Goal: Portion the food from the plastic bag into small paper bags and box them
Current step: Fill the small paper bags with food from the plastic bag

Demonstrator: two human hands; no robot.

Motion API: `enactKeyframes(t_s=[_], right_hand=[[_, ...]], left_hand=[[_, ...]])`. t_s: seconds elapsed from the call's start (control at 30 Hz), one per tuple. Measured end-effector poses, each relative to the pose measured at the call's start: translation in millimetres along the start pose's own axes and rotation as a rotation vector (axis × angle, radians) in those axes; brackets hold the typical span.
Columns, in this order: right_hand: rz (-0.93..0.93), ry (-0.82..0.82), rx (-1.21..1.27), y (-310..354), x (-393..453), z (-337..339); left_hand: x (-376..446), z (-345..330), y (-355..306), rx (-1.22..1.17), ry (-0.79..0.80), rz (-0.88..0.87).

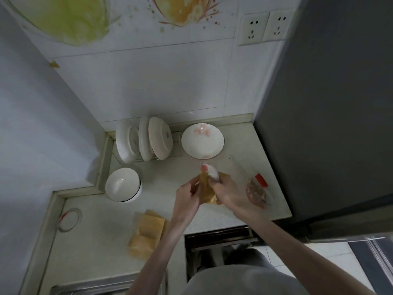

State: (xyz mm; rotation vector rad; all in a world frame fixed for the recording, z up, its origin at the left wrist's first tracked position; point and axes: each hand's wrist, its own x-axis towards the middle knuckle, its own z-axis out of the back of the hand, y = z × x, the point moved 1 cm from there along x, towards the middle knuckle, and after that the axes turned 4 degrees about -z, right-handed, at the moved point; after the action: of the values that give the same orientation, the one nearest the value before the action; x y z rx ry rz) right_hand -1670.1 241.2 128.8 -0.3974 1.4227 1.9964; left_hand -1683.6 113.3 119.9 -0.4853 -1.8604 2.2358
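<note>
A small brown paper bag [205, 191] stands on the pale speckled stone counter [102, 226], held between both hands. The left hand [187, 195] pinches the bag's near edge, fingers curled on the paper; the right hand [227, 193] grips the far side together with a white, red-tipped piece of food [209, 171] that pokes out of the mouth. The clear plastic bag of reddish-brown food with a red strip [257, 193] lies just right of that hand, near the counter's edge. A loose stack of flat brown paper bags [146, 233] sits nearer the person. If the mouth collapses, the food likely catches and tears the thin paper; a sweep of the right wrist could nudge the plastic bag off the counter. The upright white dishes in the rack [144, 139], the white plate with a pink pattern [202, 140] and the stacked white bowls [123, 185] stand well behind. No box shows, and no writing or brand can be read anywhere
</note>
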Motion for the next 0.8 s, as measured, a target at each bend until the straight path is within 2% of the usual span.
enactKeyframes(t_s=[0.33, 0.63, 0.8], right_hand=[[-0.011, 0.067, 0.051, -12.7, 5.5, 1.4], [-0.029, 0.101, 0.146, -22.4, 5.1, 12.2], [0.045, 0.108, 0.049, -17.8, -2.3, 15.6]], left_hand=[[-0.4, -11.6, 13.8, -0.189, 0.040, 0.175], [5.6, -15.1, 13.1, -0.205, 0.126, 0.223], [6.2, -13.4, 9.7, -0.190, 0.184, 0.217]])
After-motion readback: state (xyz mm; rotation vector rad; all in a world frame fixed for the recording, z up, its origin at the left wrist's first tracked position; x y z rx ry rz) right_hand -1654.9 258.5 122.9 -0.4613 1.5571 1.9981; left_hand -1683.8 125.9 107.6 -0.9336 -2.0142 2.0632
